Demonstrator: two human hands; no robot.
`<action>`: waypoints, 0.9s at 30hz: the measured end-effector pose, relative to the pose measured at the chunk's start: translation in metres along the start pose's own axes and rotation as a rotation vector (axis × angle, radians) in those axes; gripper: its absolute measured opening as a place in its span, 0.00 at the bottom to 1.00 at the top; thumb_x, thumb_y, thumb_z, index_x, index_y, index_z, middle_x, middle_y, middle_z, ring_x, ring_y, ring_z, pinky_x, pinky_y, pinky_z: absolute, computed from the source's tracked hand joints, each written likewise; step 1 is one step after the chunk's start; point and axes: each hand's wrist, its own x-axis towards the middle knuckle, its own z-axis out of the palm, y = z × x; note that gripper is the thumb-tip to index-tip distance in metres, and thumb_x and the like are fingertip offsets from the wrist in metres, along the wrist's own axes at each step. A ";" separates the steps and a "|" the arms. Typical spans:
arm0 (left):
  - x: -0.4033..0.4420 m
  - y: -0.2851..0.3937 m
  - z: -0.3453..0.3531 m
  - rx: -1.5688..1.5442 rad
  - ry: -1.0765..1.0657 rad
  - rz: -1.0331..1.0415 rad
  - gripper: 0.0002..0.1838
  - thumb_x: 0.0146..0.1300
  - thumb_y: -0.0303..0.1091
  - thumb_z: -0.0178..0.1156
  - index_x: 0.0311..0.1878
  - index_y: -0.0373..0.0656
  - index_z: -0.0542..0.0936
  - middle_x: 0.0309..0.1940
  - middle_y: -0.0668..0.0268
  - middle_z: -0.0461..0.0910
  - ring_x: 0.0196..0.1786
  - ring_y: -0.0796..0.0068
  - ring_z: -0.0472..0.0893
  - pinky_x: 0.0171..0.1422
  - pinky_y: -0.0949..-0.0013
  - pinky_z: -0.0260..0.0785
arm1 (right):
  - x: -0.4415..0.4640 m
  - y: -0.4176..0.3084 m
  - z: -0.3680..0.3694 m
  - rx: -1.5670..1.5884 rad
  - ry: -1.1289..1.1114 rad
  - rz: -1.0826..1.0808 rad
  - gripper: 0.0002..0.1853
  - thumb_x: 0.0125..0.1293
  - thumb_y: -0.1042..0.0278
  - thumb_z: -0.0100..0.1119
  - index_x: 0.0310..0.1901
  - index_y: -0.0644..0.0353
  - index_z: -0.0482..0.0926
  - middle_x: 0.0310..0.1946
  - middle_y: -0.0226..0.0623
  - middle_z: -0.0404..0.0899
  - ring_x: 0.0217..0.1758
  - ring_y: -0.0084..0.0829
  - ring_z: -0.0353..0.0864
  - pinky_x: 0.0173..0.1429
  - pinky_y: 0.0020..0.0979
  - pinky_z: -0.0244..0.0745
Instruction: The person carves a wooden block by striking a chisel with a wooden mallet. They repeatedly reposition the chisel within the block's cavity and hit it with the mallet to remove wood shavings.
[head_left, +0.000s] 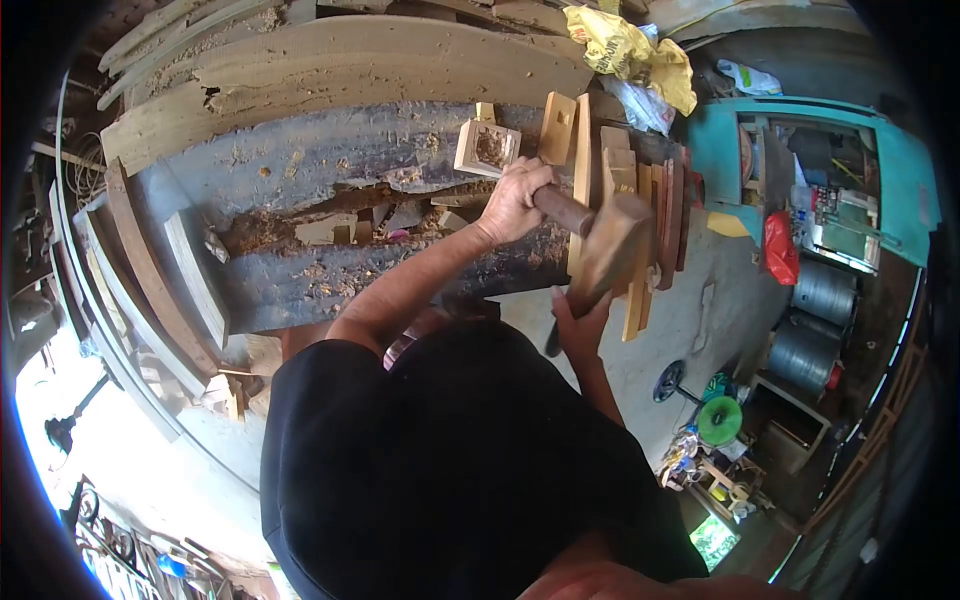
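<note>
Landmark: hollowed block [487,148], pale, on the worn bench [380,130], rough cavity facing up. Left hand [515,203] just beside it, near its lower right corner, fingers pressed together and wrapped round brown handle [565,211]; working end hidden, cannot tell if it touches the block. Right hand [583,325] lower right of the block, closed on mallet [612,245], head motion-blurred at the handle's butt, contact unclear; exact finger spacing there cannot be told. Slotted wood piece [557,128] right of the block, small offcut [485,111] just above it. To do it well, probably: keep handle in line with the cut, strike butt squarely, light even blows, left knuckles clear, block steady
</note>
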 end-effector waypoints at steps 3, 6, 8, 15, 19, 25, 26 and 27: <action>0.016 0.008 -0.003 -0.076 0.091 -0.073 0.16 0.40 0.23 0.66 0.35 0.44 0.74 0.32 0.60 0.75 0.42 0.52 0.75 0.49 0.56 0.66 | 0.019 -0.027 -0.020 0.417 -0.038 0.580 0.31 0.63 0.67 0.65 0.62 0.65 0.60 0.30 0.38 0.75 0.22 0.25 0.77 0.25 0.26 0.73; 0.026 0.011 0.009 -0.066 0.148 -0.119 0.15 0.40 0.23 0.66 0.34 0.43 0.74 0.32 0.58 0.75 0.42 0.50 0.74 0.48 0.55 0.67 | 0.023 -0.025 -0.033 0.429 0.030 0.508 0.29 0.63 0.67 0.64 0.59 0.66 0.58 0.30 0.38 0.74 0.20 0.24 0.75 0.23 0.23 0.72; 0.028 0.014 0.014 -0.052 0.186 -0.133 0.14 0.41 0.23 0.65 0.33 0.42 0.73 0.32 0.57 0.74 0.43 0.49 0.74 0.47 0.55 0.66 | 0.025 -0.030 -0.040 0.415 0.032 0.468 0.28 0.64 0.68 0.63 0.57 0.64 0.56 0.30 0.37 0.73 0.20 0.23 0.74 0.25 0.24 0.73; 0.014 0.028 0.009 0.027 0.075 -0.039 0.14 0.43 0.22 0.63 0.36 0.44 0.75 0.33 0.59 0.74 0.43 0.51 0.73 0.49 0.53 0.65 | 0.009 -0.034 -0.041 0.454 0.022 0.502 0.28 0.62 0.69 0.64 0.57 0.65 0.57 0.32 0.38 0.72 0.22 0.23 0.74 0.26 0.24 0.73; 0.009 0.028 0.005 0.013 0.040 -0.017 0.14 0.45 0.23 0.65 0.37 0.43 0.75 0.33 0.59 0.74 0.43 0.51 0.73 0.49 0.54 0.64 | 0.007 -0.031 -0.040 0.437 -0.024 0.477 0.27 0.62 0.71 0.63 0.56 0.65 0.58 0.32 0.37 0.72 0.23 0.23 0.74 0.27 0.24 0.73; 0.003 0.020 -0.001 0.023 0.017 0.013 0.14 0.46 0.24 0.68 0.37 0.42 0.75 0.33 0.59 0.75 0.42 0.51 0.74 0.49 0.56 0.66 | 0.006 -0.033 -0.040 0.444 -0.020 0.475 0.25 0.62 0.71 0.63 0.55 0.64 0.59 0.31 0.36 0.72 0.23 0.22 0.74 0.27 0.24 0.73; 0.003 0.019 -0.001 0.026 0.004 0.006 0.14 0.46 0.24 0.68 0.37 0.42 0.75 0.34 0.59 0.75 0.43 0.52 0.74 0.50 0.56 0.66 | 0.006 -0.032 -0.040 0.453 -0.005 0.496 0.26 0.62 0.71 0.64 0.55 0.64 0.59 0.31 0.36 0.72 0.23 0.22 0.74 0.27 0.24 0.73; 0.001 0.018 -0.001 0.025 0.004 0.005 0.14 0.46 0.24 0.68 0.37 0.42 0.75 0.34 0.59 0.75 0.43 0.52 0.74 0.50 0.56 0.66 | 0.006 -0.033 -0.041 0.452 -0.005 0.497 0.26 0.62 0.71 0.64 0.55 0.64 0.59 0.31 0.36 0.72 0.23 0.22 0.74 0.27 0.24 0.73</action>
